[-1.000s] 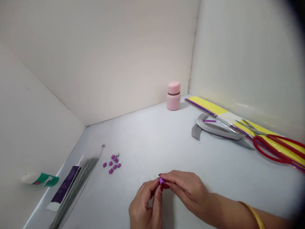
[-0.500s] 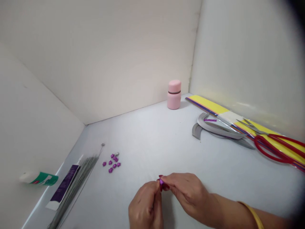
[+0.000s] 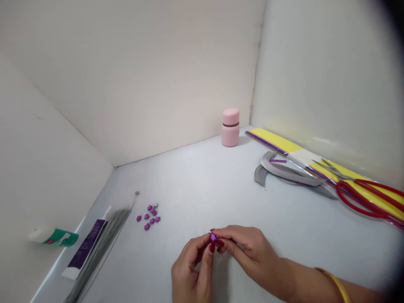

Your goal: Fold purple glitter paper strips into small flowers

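A small purple paper star is pinched between the fingertips of both hands, low in the middle of the head view. My left hand grips it from the left, its thumb with a dark red nail upright against the star's near side. From the right, my right hand closes its thumb and forefinger on the same star; a yellow bangle circles that wrist. Several finished purple stars lie in a loose group on the table to the left, with a silver-grey one beside them.
Thin grey wires and a purple glue tube lie at left, near a green-and-white bottle. A pink flask stands at the back. Grey paper strips, a yellow paper pack and red-handled scissors lie right.
The left thumb has shifted upright onto the star, and the star's pointed face now shows between the fingertips. Both hands stay at nearly the same place.
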`<state>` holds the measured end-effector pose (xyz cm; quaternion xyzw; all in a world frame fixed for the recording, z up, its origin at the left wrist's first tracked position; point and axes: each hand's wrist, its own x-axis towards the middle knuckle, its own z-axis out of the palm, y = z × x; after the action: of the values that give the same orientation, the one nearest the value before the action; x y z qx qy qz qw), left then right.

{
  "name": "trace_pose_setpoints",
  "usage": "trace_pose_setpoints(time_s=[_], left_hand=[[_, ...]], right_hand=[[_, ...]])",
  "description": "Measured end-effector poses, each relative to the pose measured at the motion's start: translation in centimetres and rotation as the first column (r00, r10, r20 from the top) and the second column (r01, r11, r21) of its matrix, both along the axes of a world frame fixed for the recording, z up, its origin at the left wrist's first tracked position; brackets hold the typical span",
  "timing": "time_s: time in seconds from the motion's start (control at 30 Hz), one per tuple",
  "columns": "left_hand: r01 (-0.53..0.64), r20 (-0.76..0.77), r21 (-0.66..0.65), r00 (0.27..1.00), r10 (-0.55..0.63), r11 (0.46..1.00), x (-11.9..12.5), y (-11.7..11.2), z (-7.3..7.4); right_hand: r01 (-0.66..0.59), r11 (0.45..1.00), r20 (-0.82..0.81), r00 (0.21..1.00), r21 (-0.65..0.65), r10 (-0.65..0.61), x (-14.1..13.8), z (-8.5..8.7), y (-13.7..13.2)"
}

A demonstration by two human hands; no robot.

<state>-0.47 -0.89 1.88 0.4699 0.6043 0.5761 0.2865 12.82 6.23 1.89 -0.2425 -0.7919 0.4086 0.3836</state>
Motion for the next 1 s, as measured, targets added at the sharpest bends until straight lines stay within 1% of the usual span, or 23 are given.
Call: trace_pose_setpoints(time_s=[0.03, 0.1, 0.13, 0.2, 0.23, 0.3, 0.4, 0.43, 0.5, 0.6, 0.77, 0.9, 0.93, 1.0], left_hand=[[0.014, 0.107, -0.048, 0.994, -0.009, 0.999, 0.0, 0.1, 0.1], [0.048, 0.311, -0.105, 0.95, -0.013, 0.993, 0.1, 0.4, 0.1], [0.057, 0.379, -0.117, 0.925, -0.009, 0.991, 0.0, 0.5, 0.1], [0.049, 0.432, -0.121, 0.902, 0.008, 0.991, 0.0, 0.6, 0.1], [0.032, 0.424, -0.12, 0.906, 0.022, 0.992, -0.1, 0.6, 0.0], [-0.004, 0.36, -0.098, 0.932, 0.039, 0.995, -0.1, 0.4, -0.1], [-0.032, 0.167, 0.0, 0.985, 0.032, 0.999, 0.0, 0.1, -0.4], [-0.035, 0.087, 0.04, 0.996, 0.031, 0.999, 0.0, 0.0, -0.5], [-0.039, -0.065, 0.104, 0.997, 0.046, 0.994, 0.0, -0.1, -0.7], [-0.027, -0.198, 0.158, 0.978, 0.058, 0.987, 0.0, -0.2, -0.9], [-0.009, -0.243, 0.182, 0.969, 0.054, 0.983, -0.2, -0.2, -1.0], [0.024, -0.268, 0.194, 0.963, 0.029, 0.981, -0.4, -0.2, -1.2], [0.018, -0.249, 0.177, 0.968, 0.027, 0.984, -0.5, -0.2, -1.3], [-0.022, -0.175, 0.095, 0.984, 0.038, 0.995, -0.6, -0.2, -1.5]], right_hand=[[0.001, 1.0, 0.012, 1.0, 0.026, -0.002, 0.0, 0.0, 0.0], [0.0, 0.997, 0.042, 0.999, 0.077, -0.003, 0.1, -0.1, 0.0], [-0.002, 0.996, 0.054, 0.999, 0.088, -0.003, 0.1, -0.2, 0.0], [0.009, 0.999, 0.054, 0.998, 0.046, -0.011, 0.1, -0.2, 0.0], [0.018, 1.0, 0.044, 0.999, -0.008, -0.017, 0.1, -0.2, 0.0], [0.016, 0.988, 0.015, 1.0, -0.151, -0.013, 0.0, -0.2, 0.0], [-0.046, 0.939, -0.026, 0.999, -0.341, 0.04, -0.3, 0.1, -0.1], [-0.066, 0.924, -0.038, 0.998, -0.377, 0.055, -0.4, 0.2, -0.2], [-0.08, 0.909, -0.063, 0.996, -0.409, 0.059, -0.5, 0.3, -0.4], [-0.083, 0.911, -0.09, 0.995, -0.405, 0.051, -0.5, 0.4, -0.4], [-0.125, 0.893, -0.118, 0.99, -0.431, 0.082, -0.5, 0.4, -0.4], [-0.146, 0.848, -0.102, 0.989, -0.51, 0.109, -0.6, 0.2, -0.3], [-0.149, 0.837, -0.1, 0.988, -0.527, 0.114, -0.6, 0.1, -0.3], [-0.147, 0.825, -0.09, 0.989, -0.545, 0.117, -0.6, -0.1, -0.3]])
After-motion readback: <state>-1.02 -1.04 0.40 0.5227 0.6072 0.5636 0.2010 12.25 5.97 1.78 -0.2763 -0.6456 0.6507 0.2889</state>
